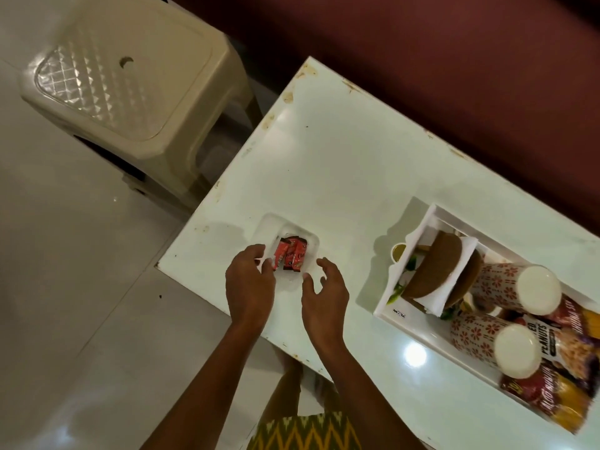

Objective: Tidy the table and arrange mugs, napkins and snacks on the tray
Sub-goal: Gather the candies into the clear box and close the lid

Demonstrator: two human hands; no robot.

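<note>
Head view: 2 mugs (516,287), 2 coasters (435,267) on tray (418,235).

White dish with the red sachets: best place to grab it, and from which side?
Grip the white dish by its two opposite flat rims, coming from the near table edge. The rim is broad and the red sachets sit loose in the recessed centre. Left hand and right hand already flank it.

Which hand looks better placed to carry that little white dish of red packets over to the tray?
Probably the left hand: its fingers already touch the small dish; the right hand hovers open beside it.
</note>
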